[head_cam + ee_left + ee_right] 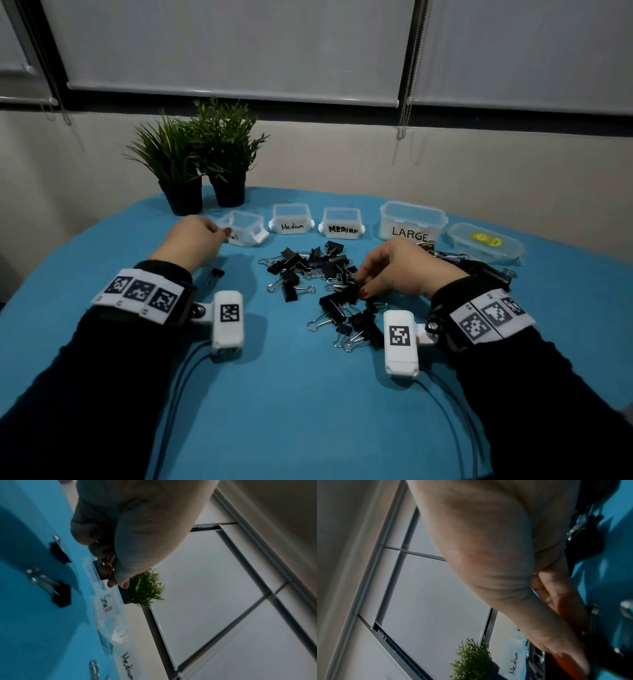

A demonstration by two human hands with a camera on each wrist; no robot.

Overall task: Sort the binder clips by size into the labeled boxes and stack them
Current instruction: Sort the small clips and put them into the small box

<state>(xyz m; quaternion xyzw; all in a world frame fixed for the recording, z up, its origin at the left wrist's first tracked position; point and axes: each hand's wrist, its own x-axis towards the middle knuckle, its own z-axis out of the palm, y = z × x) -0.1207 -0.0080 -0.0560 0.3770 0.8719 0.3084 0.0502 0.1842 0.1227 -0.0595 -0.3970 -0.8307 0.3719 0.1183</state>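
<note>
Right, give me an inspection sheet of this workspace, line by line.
Surface: round table under a blue cloth.
Job's things: black binder clips piled mid-table; one stray clip lies apart. Open boxes: Small box, two Medium boxes, lidded Large box.
Clutter: lidded stickered container; two potted plants.
Hands: left hand, fingers curled, at the Small box; whether it holds a clip is unclear. Right hand pinches a clip in the pile.
Cables: dark wrist-camera leads.
Surroundings: lowered roller blinds.
</note>
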